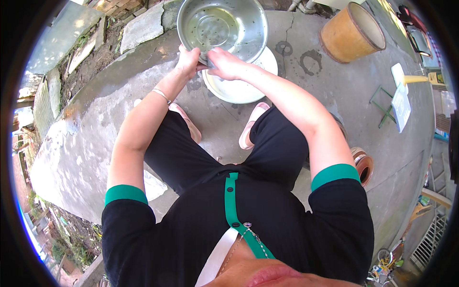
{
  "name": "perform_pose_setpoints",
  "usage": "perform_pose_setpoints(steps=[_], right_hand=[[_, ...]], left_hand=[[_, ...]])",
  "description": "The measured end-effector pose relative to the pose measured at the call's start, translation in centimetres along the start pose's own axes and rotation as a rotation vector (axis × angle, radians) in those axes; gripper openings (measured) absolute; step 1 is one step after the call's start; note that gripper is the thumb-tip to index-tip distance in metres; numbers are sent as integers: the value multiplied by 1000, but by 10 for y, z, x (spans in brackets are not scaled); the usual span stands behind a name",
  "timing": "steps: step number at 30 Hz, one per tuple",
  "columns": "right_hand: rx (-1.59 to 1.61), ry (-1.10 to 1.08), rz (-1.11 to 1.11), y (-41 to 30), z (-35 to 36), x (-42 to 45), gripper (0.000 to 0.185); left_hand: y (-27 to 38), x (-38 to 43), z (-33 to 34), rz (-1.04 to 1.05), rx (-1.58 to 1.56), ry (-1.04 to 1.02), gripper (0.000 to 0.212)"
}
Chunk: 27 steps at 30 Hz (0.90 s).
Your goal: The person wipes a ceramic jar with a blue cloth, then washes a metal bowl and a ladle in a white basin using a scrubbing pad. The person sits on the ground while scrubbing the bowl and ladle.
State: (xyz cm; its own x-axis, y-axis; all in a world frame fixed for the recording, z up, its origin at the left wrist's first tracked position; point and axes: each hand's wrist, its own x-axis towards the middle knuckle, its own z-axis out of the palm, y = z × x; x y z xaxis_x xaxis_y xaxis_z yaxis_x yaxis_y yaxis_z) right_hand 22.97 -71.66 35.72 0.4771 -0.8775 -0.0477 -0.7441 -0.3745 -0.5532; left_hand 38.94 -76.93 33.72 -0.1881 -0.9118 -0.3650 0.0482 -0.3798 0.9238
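Note:
A large metal basin [245, 27] is at the top middle, tilted, with small dark green bits scattered over its inside. At its near rim, my left hand [188, 61] grips the edge, its thumb and fingers around the rim. Close beside it, my right hand [224, 64] is at the same rim with its fingers bent; a greyish blurred patch lies at its fingertips, and I cannot tell whether it is cloth or part of the rim. Partly under the metal basin, a white basin [236, 91] rests on the concrete ground near my feet.
An orange-brown bucket [337, 39] stands at the upper right. Beyond it to the right is a folding stool [401, 104] with green legs. Brown pots [364, 168] lie beside my right elbow. Stone slabs [143, 30] and soil border the wet concrete at the upper left.

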Motion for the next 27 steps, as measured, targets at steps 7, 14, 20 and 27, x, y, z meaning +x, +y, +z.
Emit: perform_pose_setpoints(steps=[7,14,20,27], right_hand=[[-444,-22,-157,80,-7,-34,29],[-264,209,-281,32,12,-9,39],[-165,290,-277,20,7,1,35],[429,222,16,52,-21,-13,12]], left_hand=[[30,1,-31,-65,187,-108,47],[29,4,-42,-148,77,-61,37],[28,8,-34,-180,2,-150,30],[20,41,-76,-75,-13,-46,24]])
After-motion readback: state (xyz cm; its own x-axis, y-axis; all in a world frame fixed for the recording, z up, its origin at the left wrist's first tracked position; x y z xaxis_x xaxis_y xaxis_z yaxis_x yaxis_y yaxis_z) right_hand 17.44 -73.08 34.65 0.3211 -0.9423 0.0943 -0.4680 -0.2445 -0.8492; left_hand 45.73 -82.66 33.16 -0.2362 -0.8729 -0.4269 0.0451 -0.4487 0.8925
